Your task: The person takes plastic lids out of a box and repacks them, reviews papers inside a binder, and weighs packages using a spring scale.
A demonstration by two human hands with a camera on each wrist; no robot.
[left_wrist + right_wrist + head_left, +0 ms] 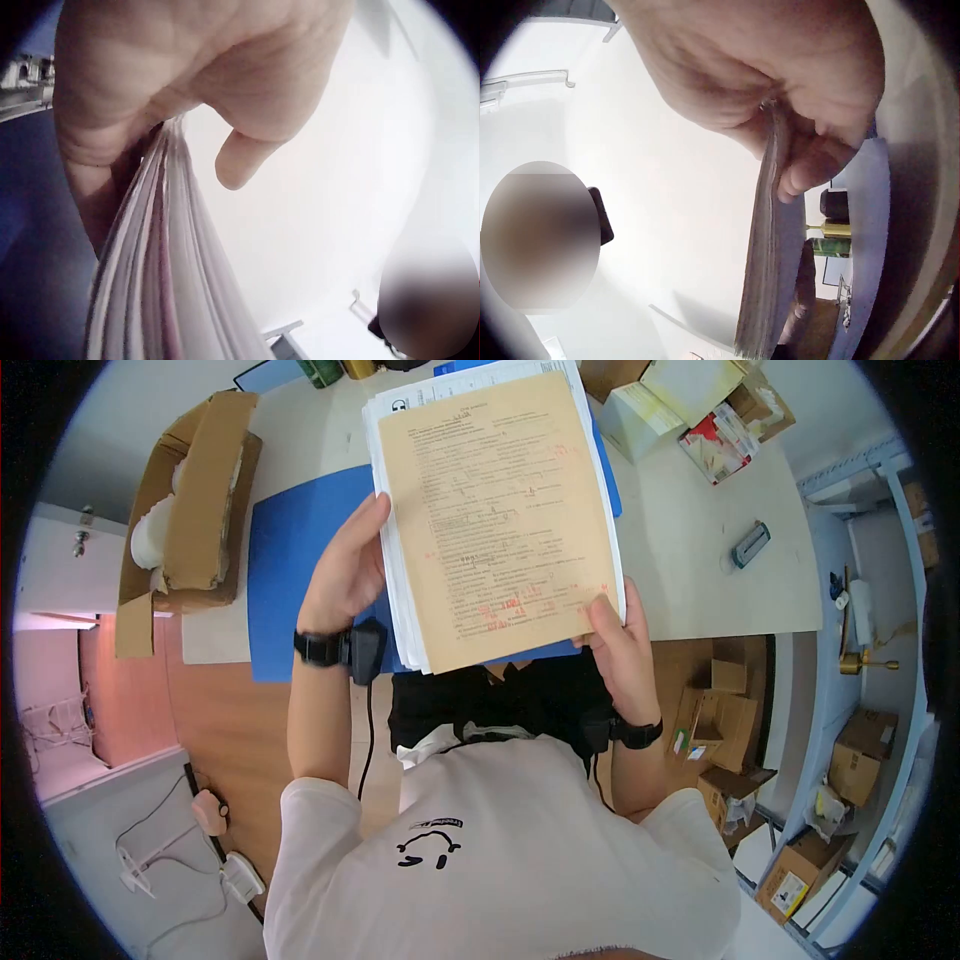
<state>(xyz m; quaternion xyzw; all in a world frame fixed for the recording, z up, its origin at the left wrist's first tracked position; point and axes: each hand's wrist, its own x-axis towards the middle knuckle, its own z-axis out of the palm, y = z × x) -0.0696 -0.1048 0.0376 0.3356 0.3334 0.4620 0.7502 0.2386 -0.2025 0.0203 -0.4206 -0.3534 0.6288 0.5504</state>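
A thick stack of papers (500, 520) is held up over the near edge of the desk, its top sheet tan, printed and marked in red handwriting. My left hand (345, 570) grips its left side, thumb by the front edge and fingers behind. At the lower right corner, my right hand (625, 650) pinches the stack with its thumb on the top sheet. Layered page edges of the stack (169, 262) run down from the left palm in the left wrist view. In the right wrist view, fingers curl behind the stack (761, 247).
Blue sheets (300, 560) lie on the white desk (680, 580) under and beside the papers. An open cardboard box (205, 490) with white items stands at the left. Small boxes (720, 445) and a dark small device (751, 545) are at the right. Shelves (860, 660) hold cartons.
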